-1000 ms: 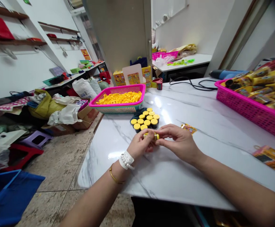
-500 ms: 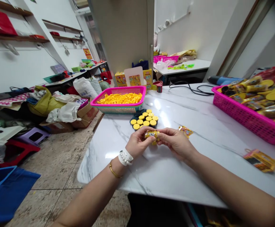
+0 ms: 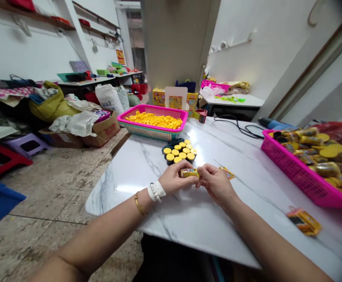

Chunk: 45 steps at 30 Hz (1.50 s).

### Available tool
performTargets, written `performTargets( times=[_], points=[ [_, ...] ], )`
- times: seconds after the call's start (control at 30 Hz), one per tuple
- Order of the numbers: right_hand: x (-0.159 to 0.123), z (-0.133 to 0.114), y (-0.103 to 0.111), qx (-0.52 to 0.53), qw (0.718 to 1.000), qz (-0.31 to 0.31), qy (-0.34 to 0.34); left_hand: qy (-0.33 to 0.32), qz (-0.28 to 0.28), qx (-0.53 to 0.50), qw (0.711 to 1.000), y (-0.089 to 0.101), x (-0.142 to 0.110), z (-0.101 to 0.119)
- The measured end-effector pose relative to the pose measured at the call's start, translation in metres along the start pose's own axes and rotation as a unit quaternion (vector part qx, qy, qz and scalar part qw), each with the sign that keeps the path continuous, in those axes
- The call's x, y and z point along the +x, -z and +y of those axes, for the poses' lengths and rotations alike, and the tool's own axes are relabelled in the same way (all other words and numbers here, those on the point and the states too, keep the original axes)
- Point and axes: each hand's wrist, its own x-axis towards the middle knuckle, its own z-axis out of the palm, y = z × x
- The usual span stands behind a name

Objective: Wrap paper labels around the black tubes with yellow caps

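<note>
Above the white marbled table (image 3: 123,172), my left hand (image 3: 172,178) is closed around a small yellow tube with a printed label (image 3: 188,172). The tube lies sideways between thumb and fingers. My right hand (image 3: 216,182) pinches its right end; the fingertips partly hide that end. Just beyond my left hand stands a cluster of small dark jars with yellow lids (image 3: 182,156), upright and close together. A flat yellow printed packet (image 3: 228,173) lies behind my right hand.
A pink basket of yellow rings (image 3: 123,118) stands at the back left. Another pink basket (image 3: 288,168), heaped with yellow tubes, occupies the right side. Nearer lies a printed yellow pack (image 3: 304,221). Behind are yellow boxes (image 3: 159,96), a tape dispenser (image 3: 202,115) and a black cable (image 3: 241,127).
The tube has turned so its printed side shows, and my left fingers have shifted along it. My right hand stays at its right end. The view has swung slightly to the right.
</note>
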Motion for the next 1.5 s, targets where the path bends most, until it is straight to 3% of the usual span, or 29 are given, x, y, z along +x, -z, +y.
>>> performTargets(
  times=[0.2, 0.33, 0.5, 0.6, 0.7, 0.8, 1.0, 1.13, 1.3, 1.5],
  points=[
    [-0.001, -0.009, 0.007, -0.002, 0.995, -0.088, -0.05, 0.108, 0.026, -0.131, 0.985, 0.008, 0.003, 0.001],
    [-0.003, -0.008, 0.008, -0.025, 0.997, -0.076, -0.024, 0.146, -0.018, -0.163, 0.976, 0.007, 0.001, 0.003],
    [-0.004, -0.006, 0.01, -0.01, 0.999, -0.016, 0.032, 0.154, -0.022, -0.229, 0.961, 0.007, 0.001, 0.005],
    [-0.006, -0.006, 0.01, -0.047, 0.997, -0.046, 0.032, 0.158, -0.002, -0.204, 0.966, 0.006, 0.002, 0.005],
    [-0.01, -0.006, 0.008, -0.075, 0.992, -0.076, 0.065, 0.153, -0.031, -0.219, 0.963, 0.004, 0.001, 0.006],
    [-0.012, -0.005, 0.007, -0.077, 0.989, -0.068, 0.106, 0.144, -0.05, -0.222, 0.963, 0.003, 0.0, 0.007],
    [-0.008, -0.003, 0.013, -0.11, 0.987, -0.095, 0.071, 0.144, -0.028, -0.136, 0.98, 0.002, -0.001, 0.007],
    [-0.008, -0.007, 0.014, -0.112, 0.984, -0.086, 0.107, 0.148, -0.057, -0.209, 0.965, 0.002, -0.002, 0.01],
    [-0.009, -0.008, 0.014, -0.105, 0.986, -0.109, 0.072, 0.182, -0.053, -0.213, 0.959, 0.003, -0.003, 0.013],
    [-0.009, -0.006, 0.015, -0.085, 0.986, -0.061, 0.131, 0.164, -0.084, -0.242, 0.953, 0.001, -0.004, 0.015]
  ],
)
